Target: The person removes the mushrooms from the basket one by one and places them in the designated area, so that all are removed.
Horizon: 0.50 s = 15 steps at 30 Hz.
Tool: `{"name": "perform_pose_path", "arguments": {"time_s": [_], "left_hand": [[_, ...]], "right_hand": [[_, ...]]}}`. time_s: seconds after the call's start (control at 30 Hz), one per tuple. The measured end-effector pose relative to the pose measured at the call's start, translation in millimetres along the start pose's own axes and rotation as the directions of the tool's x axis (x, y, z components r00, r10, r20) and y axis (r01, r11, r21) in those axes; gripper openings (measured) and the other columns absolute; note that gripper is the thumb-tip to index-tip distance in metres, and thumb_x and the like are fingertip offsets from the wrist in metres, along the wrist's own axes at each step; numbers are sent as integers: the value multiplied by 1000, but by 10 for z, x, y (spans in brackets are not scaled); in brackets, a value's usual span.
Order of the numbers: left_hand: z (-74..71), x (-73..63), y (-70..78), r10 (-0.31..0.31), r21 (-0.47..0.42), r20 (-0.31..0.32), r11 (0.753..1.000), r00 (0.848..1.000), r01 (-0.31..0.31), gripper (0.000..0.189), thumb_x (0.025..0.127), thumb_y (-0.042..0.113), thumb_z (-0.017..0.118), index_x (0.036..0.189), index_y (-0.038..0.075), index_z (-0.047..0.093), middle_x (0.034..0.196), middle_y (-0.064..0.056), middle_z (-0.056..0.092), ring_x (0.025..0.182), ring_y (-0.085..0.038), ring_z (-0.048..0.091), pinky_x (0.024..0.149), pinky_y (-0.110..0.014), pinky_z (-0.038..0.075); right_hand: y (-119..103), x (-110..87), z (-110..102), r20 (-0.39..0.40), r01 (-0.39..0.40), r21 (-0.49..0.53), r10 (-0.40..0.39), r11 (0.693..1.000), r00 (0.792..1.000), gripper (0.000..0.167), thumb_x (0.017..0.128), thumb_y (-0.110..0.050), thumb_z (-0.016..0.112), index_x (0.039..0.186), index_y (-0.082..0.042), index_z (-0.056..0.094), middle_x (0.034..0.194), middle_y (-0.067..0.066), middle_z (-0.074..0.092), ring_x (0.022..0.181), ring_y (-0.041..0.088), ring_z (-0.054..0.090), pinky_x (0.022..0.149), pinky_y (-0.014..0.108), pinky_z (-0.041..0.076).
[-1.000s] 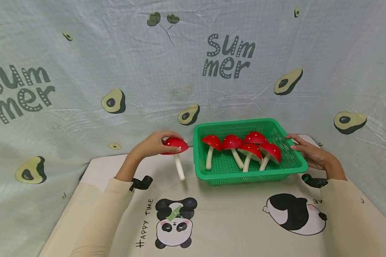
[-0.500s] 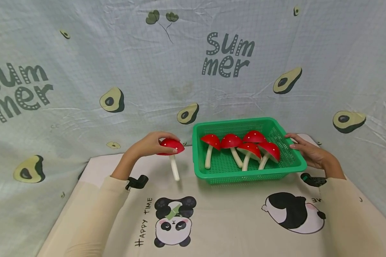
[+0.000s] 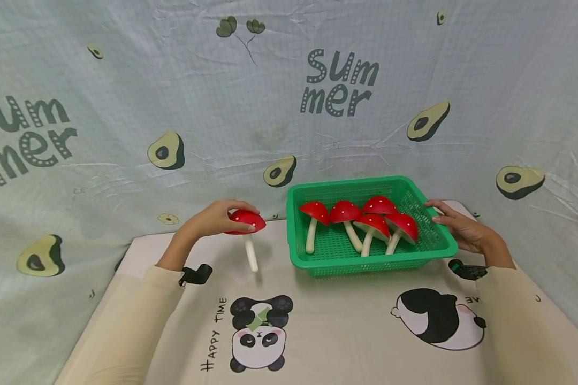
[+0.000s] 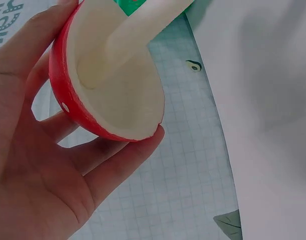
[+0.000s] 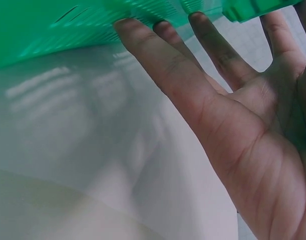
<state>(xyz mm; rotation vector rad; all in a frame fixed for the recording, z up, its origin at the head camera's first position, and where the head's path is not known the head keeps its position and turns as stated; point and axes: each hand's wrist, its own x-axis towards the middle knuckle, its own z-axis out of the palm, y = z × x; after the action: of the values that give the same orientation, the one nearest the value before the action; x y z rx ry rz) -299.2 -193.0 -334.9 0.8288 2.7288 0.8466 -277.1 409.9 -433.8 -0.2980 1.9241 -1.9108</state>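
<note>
Left of the green basket (image 3: pixel 337 264) and clear of its wall, a red-capped mushroom (image 3: pixel 246 220) hangs from the person's left hand (image 3: pixel 212 219), whose fingers and thumb are clamped round the cap. Its pale stem slants downward toward the surface (image 3: pixel 342 326); whether the lower end touches, I cannot tell. Seen from the left wrist, the cap is tipped so that its hollow, whitish underside shows. Well apart from that hand, the right hand (image 3: pixel 464 231) rests against the basket's right side, fingers extended and fingertips on the plastic. Inside the basket, five more mushrooms (image 3: pixel 373 224) lean with their stems pointing toward the near side. Printed on the surface in front are two pandas (image 3: pixel 259 345), and a pale cloth (image 3: pixel 212 96) with avocados and lettering hangs behind.
</note>
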Motion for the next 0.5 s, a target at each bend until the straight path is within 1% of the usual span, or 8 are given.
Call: {"name": "perform_pose_path", "arguments": {"time_s": [0.2,0.3,0.37,0.5], "left_hand": [[-30,-85,-70,-33,15,-7,999,999,33,42,88,24,79,128,16,70,130,-11,64,117,-33,55,86,-42,58],[-36,-80,-106,-41,22,-12,999,999,41,41,88,25,80,127,19,71,128,-9,64,116,-32,55,86,-41,58],[-36,-68,-129,-47,23,-10,999,999,47,40,88,26,80,127,20,71,128,-8,64,117,-31,55,86,-40,58],[-51,-77,-169,-55,22,0,998,998,55,40,88,26,79,127,20,71,129,-8,63,117,-31,55,87,-40,57]], "right_hand": [[1,51,24,48,16,2,-16,1000,999,34,111,-14,35,139,-34,34,129,-3,50,103,25,71,82,48,61],[4,33,6,68,23,-2,-23,1000,997,35,112,-14,33,140,-35,33,129,-4,50,103,24,71,82,48,61],[5,15,-6,80,29,9,-29,1000,996,36,112,-14,32,141,-35,32,128,-4,51,103,25,71,82,49,60],[9,7,-7,96,18,46,-23,999,995,36,112,-13,32,139,-36,33,126,-5,54,102,26,72,81,50,60]]}}
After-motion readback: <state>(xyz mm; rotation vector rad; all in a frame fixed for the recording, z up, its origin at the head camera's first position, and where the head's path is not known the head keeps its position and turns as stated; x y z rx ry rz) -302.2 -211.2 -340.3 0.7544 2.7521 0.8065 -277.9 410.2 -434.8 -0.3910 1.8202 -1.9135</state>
